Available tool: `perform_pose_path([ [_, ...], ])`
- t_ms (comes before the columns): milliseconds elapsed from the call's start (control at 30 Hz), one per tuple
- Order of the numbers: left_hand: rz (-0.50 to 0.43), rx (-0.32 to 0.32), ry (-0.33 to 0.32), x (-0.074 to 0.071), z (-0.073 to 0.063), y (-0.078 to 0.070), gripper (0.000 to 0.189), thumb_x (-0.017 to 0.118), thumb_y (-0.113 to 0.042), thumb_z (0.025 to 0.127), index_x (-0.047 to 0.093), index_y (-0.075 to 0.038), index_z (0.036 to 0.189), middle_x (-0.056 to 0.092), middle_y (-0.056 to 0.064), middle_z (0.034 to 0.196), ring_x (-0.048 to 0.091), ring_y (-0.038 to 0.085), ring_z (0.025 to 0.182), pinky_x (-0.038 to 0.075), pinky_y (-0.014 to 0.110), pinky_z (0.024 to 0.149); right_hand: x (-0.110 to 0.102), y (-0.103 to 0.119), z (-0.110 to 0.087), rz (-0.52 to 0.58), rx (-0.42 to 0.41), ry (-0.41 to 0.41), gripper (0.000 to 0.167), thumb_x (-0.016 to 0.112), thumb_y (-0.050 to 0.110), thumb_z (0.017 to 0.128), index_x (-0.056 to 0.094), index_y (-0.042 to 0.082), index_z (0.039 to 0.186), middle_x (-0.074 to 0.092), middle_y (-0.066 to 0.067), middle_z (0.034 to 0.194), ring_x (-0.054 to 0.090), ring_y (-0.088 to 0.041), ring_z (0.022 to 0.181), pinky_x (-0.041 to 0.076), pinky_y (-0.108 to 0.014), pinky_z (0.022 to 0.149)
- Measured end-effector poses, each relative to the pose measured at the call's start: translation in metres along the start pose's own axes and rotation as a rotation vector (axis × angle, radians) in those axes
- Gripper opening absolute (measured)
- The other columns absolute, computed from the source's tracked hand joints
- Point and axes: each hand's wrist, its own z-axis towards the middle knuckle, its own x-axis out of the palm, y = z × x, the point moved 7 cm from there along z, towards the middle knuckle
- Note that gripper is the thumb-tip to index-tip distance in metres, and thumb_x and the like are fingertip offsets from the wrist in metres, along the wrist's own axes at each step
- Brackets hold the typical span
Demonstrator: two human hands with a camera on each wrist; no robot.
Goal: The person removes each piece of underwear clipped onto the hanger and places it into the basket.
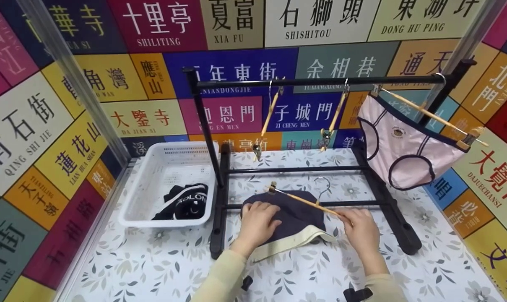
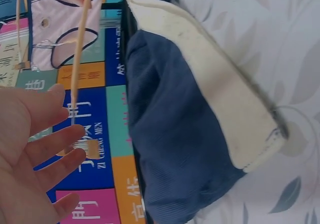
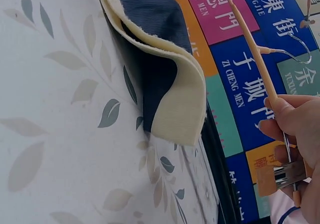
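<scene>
Presently, item one: a dark navy cloth garment (image 1: 301, 218) with a broad cream waistband (image 1: 290, 244), lying on the white leaf-patterned table (image 1: 303, 277) between the two hands and covering part of the front lower rail (image 1: 354, 204) of a black metal rack (image 1: 312, 82). The waistband is running left to right along the person's side, slanting away at the right, where its edge is curling up.

Item two: the left hand (image 1: 257, 224), the nearer one, is reaching over the garment's left part, its fingers loosely spread and grasping nothing; whether they are touching the cloth, I cannot tell.

Item three: the right hand (image 1: 360, 230), just beyond the garment's right edge, is pinching the right end of a slim tan wooden clip hanger (image 1: 305, 201). The rod is slanting across above the cloth to a left clip (image 1: 272, 187) near the far edge; the waistband is lying on the person's side, apart from that clip.

Containers: one white plastic basket (image 1: 161, 223), standing left of the rack, is holding black clothing (image 1: 190, 205) with white lettering.

Hanging stock: the rack is bearing one bare wooden hanger (image 1: 270, 113), a second bare wooden hanger (image 1: 337, 111) and, rightmost, pink navy-trimmed briefs (image 1: 408, 130) clipped to another.
</scene>
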Motion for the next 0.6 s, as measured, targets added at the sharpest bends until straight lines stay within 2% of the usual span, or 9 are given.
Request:
perform_pose_path([
  [167, 0.018, 0.012, 0.057, 0.013, 0.000, 0.000, 0.033, 0.075, -0.035, 0.086, 0.070, -0.020, 0.115, 0.069, -0.004, 0.110, 0.059, 0.021, 0.104, 0.039, 0.046, 0.088, -0.002, -0.007, -0.006, 0.012, 0.041, -0.007, 0.021, 0.080, 0.003, 0.078, 0.077, 0.013, 0.096, 0.072, -0.006, 0.090, 0.058, -0.034, 0.083, 0.046, -0.048, 0.070],
  [433, 0.019, -0.008, 0.157, 0.033, 0.002, 0.002, 0.040, 0.076, -0.037, 0.084, 0.069, -0.020, 0.119, 0.067, -0.002, 0.120, 0.057, 0.021, 0.110, 0.039, 0.046, 0.089, -0.005, -0.010, -0.013, 0.021, 0.045, -0.022, 0.020, 0.079, 0.002, 0.079, 0.076, 0.011, 0.096, 0.073, -0.008, 0.091, 0.058, -0.035, 0.080, 0.044, -0.046, 0.072],
  [600, 0.042, -0.013, 0.207, 0.045, 0.004, -0.002, 0.047, 0.078, -0.040, 0.082, 0.067, -0.019, 0.123, 0.064, 0.002, 0.126, 0.056, 0.025, 0.114, 0.041, 0.049, 0.090, -0.005, -0.013, -0.018, 0.023, 0.064, -0.023, 0.019, 0.079, 0.003, 0.079, 0.076, 0.011, 0.096, 0.073, -0.008, 0.089, 0.057, -0.035, 0.079, 0.042, -0.046, 0.070],
])
